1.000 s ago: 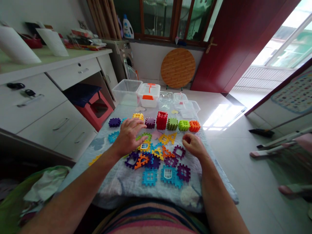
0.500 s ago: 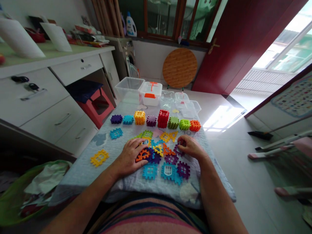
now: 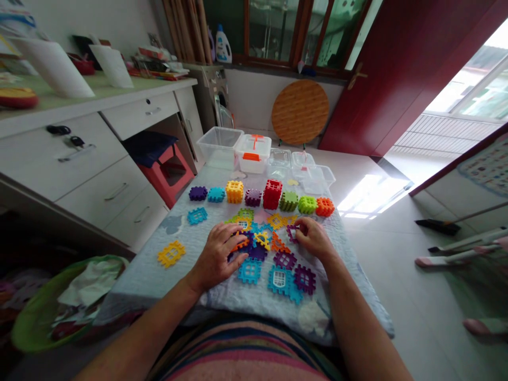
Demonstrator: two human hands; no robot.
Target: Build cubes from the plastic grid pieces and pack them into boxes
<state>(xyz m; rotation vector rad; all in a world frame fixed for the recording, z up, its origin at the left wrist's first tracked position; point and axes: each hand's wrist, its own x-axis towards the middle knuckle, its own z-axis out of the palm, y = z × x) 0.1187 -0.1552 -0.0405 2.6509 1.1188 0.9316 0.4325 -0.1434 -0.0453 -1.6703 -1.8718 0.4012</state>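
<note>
Loose plastic pieces lie in a pile on the cloth-covered table. My left hand (image 3: 222, 254), fingers apart, is over the pile's left side, by an orange piece (image 3: 239, 243) and dark blue pieces (image 3: 259, 252). My right hand (image 3: 311, 237) pinches a purple piece (image 3: 292, 233) at the pile's right side. Between the hands are a yellow piece (image 3: 262, 240) and an orange triangular one (image 3: 280, 243). Nearer to me lie blue pieces (image 3: 250, 271) and a purple square (image 3: 305, 279). Behind, stacks sorted by colour form a row, among them a tall red stack (image 3: 272, 194).
Clear plastic boxes (image 3: 220, 145) and a white-lidded box with orange clips (image 3: 254, 153) stand at the table's far end. A yellow piece (image 3: 171, 254) and a blue piece (image 3: 197, 215) lie at the left. A red stool (image 3: 171, 172) is beside the table.
The view has shifted, so the scene sits further right. My left hand has lifted a little off the orange piece. The purple piece at my right hand now shows more clearly, raised and tilted.
</note>
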